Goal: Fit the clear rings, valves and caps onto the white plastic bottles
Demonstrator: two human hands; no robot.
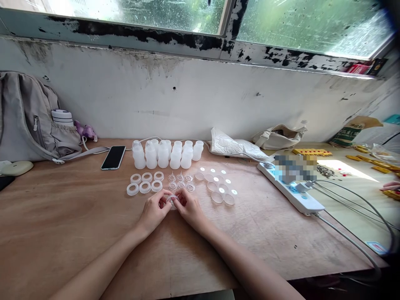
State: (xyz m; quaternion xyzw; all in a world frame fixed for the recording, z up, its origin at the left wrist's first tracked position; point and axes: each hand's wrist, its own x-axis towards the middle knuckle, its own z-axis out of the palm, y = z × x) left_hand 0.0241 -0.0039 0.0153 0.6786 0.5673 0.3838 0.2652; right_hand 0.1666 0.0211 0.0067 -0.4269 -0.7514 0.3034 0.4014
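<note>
Low over the wooden table, my left hand and my right hand meet fingertip to fingertip. Between them they pinch a clear round plastic piece, partly covered by the fingers. Just beyond my left hand are several translucent rings in two rows. Small clear round pieces with thin stems lie straight beyond the hands. Clear flat discs, with small white round pieces among them, are spread right of my right hand. Translucent white bottles stand grouped behind the rings.
A phone and a grey backpack are at the left. On the right lies a white power strip with cables. A white plastic bag rests near the wall. Another person's hand shows at the far right edge.
</note>
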